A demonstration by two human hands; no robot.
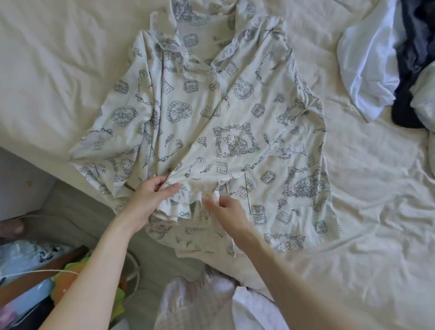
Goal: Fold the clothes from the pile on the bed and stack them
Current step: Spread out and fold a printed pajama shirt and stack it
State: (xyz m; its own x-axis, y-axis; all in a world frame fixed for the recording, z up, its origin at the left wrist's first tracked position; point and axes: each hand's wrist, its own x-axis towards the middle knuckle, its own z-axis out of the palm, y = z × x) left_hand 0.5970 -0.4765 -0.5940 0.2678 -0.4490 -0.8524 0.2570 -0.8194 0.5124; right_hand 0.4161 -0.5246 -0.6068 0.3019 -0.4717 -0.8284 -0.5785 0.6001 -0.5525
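I have the printed pyjama shirt (pixel 210 130) spread front-up on the bed (pixel 47 59), collar away from me and hem towards me, so the whole garment lies flat enough to fold in place. It lies askew, and its near corner hangs a little past the bed edge.

My left hand (pixel 151 196) is at the shirt's lower front edge, thumb and fingers closed on a frilled bit of fabric there. My right hand (pixel 225 211) is just beside it, fingertips pinching a small bunched piece of the same edge. I judge I hold both points close together to line up the two front panels, or to straighten the hem before the first fold; which exactly, I cannot tell.

Both sleeves lie spread out from the shirt's body, the one on the shirt's left rumpled near the bed edge. They look not yet tucked in, so the folding seems to be at an early stage.

Well to the right of the shirt, at the far side of the bed, sits the pile (pixel 392 60): white, dark and pale pieces heaped together, waiting. I see no finished stack near the shirt.
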